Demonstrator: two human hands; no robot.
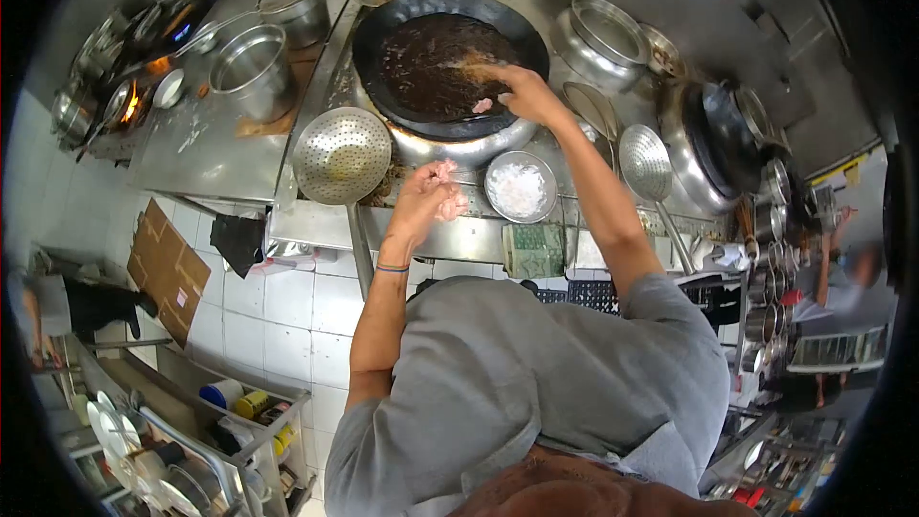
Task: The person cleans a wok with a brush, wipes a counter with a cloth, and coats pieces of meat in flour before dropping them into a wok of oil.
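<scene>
We stand at the steel cooking counter [220,148], and the biggest thing before us is the black wok [450,62], sunk in its ring at the counter's middle toward the back edge; it holds a dark brown liquid across its floor, so the cooking base looks already in. Left of it, near the back-left part of the counter, stands a tall empty steel pot [251,70]. The perforated skimmer [342,155] lies at the front edge just left of the wok, its handle hanging over toward us, and it looks unused for the moment. A small steel bowl [520,186] with something white in it sits at the front edge, just below the wok's rim. Our right hand [517,88] reaches over the wok's near-right rim, fingers bent loosely downward; a pale pink piece [481,105] shows just beneath them, though we cannot tell whether it is pinched or already let go. Our left hand [428,199] hovers over the front edge between skimmer and bowl, fingers curled around a clump of pale pink pieces [446,172]. We judge the adding to be partway done: some has reached the wok, and a handful remains in the left hand.
</scene>
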